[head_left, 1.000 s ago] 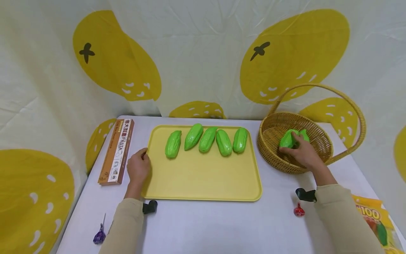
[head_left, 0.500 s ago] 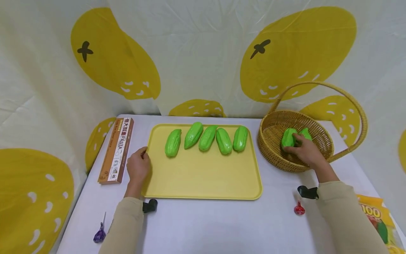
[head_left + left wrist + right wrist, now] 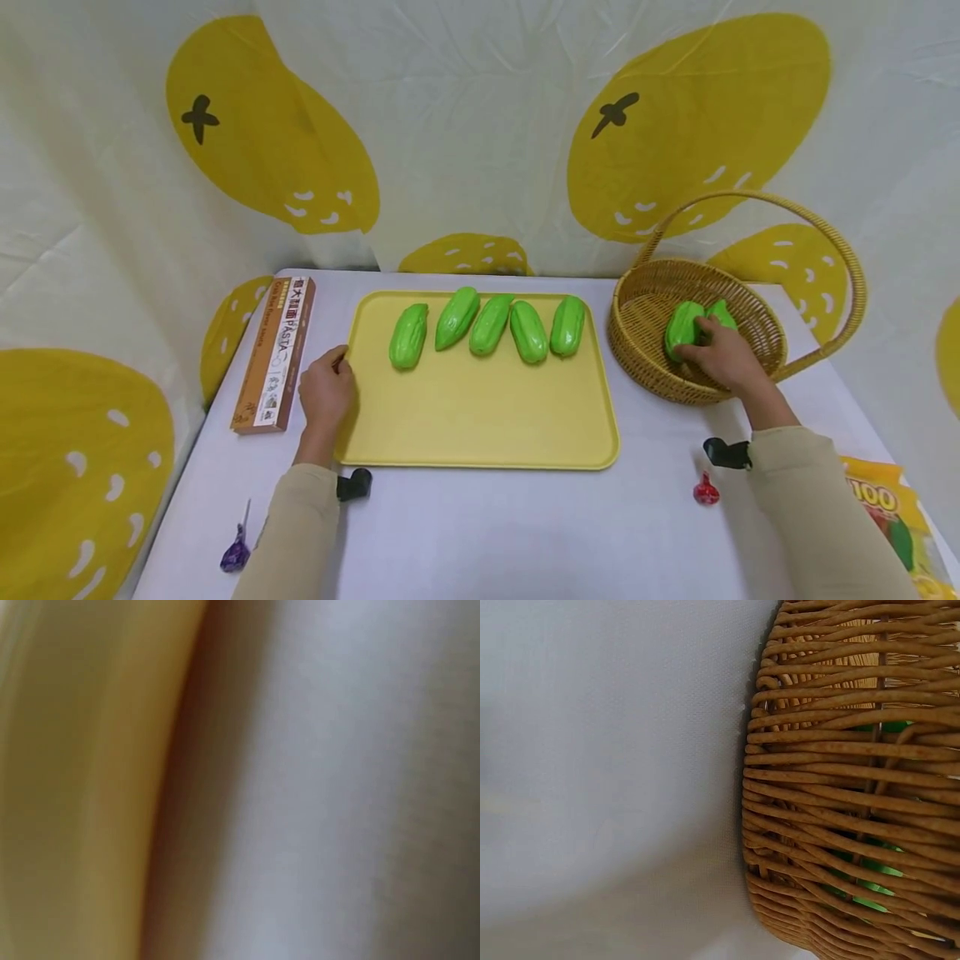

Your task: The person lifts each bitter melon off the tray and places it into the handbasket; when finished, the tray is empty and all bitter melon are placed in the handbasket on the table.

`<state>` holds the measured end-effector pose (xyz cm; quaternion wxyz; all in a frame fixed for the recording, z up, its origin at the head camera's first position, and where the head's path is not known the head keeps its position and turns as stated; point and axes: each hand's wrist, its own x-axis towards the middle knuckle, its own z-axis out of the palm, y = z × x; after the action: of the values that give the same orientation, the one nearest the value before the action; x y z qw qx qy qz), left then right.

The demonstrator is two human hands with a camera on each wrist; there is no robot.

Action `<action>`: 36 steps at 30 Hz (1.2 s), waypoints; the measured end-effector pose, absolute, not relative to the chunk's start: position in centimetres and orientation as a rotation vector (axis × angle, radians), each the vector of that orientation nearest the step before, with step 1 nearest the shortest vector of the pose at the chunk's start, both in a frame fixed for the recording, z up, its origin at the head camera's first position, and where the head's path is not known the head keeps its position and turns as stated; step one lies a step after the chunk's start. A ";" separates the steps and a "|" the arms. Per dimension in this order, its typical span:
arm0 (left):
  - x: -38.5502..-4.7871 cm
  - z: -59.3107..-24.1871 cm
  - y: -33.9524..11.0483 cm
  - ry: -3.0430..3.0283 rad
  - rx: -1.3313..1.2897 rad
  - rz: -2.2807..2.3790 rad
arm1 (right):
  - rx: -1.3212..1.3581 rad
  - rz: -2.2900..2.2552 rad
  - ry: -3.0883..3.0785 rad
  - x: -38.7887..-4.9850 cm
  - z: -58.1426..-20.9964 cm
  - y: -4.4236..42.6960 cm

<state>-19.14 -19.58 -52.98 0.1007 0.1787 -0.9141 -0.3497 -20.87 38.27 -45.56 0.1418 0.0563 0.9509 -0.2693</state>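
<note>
In the head view, my right hand (image 3: 726, 360) reaches into the wicker basket (image 3: 648, 379) on the right. Its thumb and fingers hold a bright green, ridged star fruit (image 3: 681, 331). Beside that one, a second green star fruit (image 3: 722, 314) lies in the basket, partly hidden by the fingers. My left hand (image 3: 327, 395) grips the left rim of the yellow tray (image 3: 480, 417). Along the tray's far side lie several star fruits (image 3: 488, 327). The right wrist view shows the basket's woven side (image 3: 855, 780) with green visible through the gaps. Only the tray edge (image 3: 75, 780) and cloth fill the left wrist view.
A pasta box (image 3: 274, 354) stands left of the tray. Nearer on the left is a purple-wrapped lollipop (image 3: 236, 552). At right are a small red-wrapped candy (image 3: 706, 490) and a yellow bag (image 3: 892, 508). The basket handle (image 3: 847, 250) arches above the basket's right side.
My right hand and the held star fruit have shifted slightly right inside the basket, and the fruit has turned a little. The left hand stays at the tray rim.
</note>
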 end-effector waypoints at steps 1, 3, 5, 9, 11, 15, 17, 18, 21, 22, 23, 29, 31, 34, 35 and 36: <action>-19.1 -53.0 -19.6 -2.703 0.531 -1.031 | 0.160 -0.765 2.745 -20.9 -45.5 38.3; -19.1 -53.0 -19.6 -2.707 0.533 -1.025 | 0.154 -0.742 2.746 -20.8 -45.5 38.2; -19.1 -53.0 -19.6 -2.707 0.529 -1.026 | 0.144 -0.724 2.753 -20.8 -45.5 38.3; -19.0 -52.8 -19.5 -2.702 0.534 -1.038 | 0.124 -0.710 2.787 -20.5 -45.4 38.1; -18.9 -52.8 -19.5 -2.699 0.540 -1.043 | 0.103 -0.708 2.836 -20.3 -45.2 37.8; -18.8 -52.8 -19.5 -2.696 0.546 -1.041 | 0.058 -0.727 3.000 -19.6 -44.3 36.8; -18.8 -52.8 -19.6 -2.694 0.550 -1.039 | 0.037 -0.755 3.084 -19.3 -43.5 36.0; -18.8 -52.8 -19.6 -2.694 0.549 -1.036 | 0.030 -0.770 3.118 -19.1 -43.0 35.5; -18.9 -52.8 -19.7 -2.695 0.544 -1.030 | -0.012 -0.837 3.193 -18.6 -41.6 33.7; -18.9 -52.8 -19.7 -2.695 0.539 -1.031 | -0.027 -0.858 3.198 -18.5 -41.3 33.2; -19.0 -52.8 -19.7 -2.697 0.535 -1.031 | -0.042 -0.876 3.199 -18.4 -41.0 32.6; -19.0 -52.8 -19.6 -2.707 0.545 -1.042 | -0.168 -0.937 3.207 -18.0 -40.1 30.5; -19.0 -52.8 -19.5 -2.709 0.548 -1.042 | -0.214 -0.953 3.226 -18.0 -40.1 30.0; -19.0 -52.8 -19.5 -2.702 0.544 -1.041 | -0.258 -0.988 3.216 -17.9 -40.1 29.3; -19.0 -52.8 -19.5 -2.701 0.542 -1.040 | -0.262 -1.006 3.201 -17.9 -40.1 29.0; -19.0 -52.7 -19.5 -2.700 0.540 -1.038 | -0.257 -1.016 3.183 -17.8 -40.1 28.7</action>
<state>-18.98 -19.50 -52.74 0.0994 0.1825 -0.9130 -0.3510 -17.84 28.72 -40.07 -0.1047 -0.0761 0.9446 -0.3015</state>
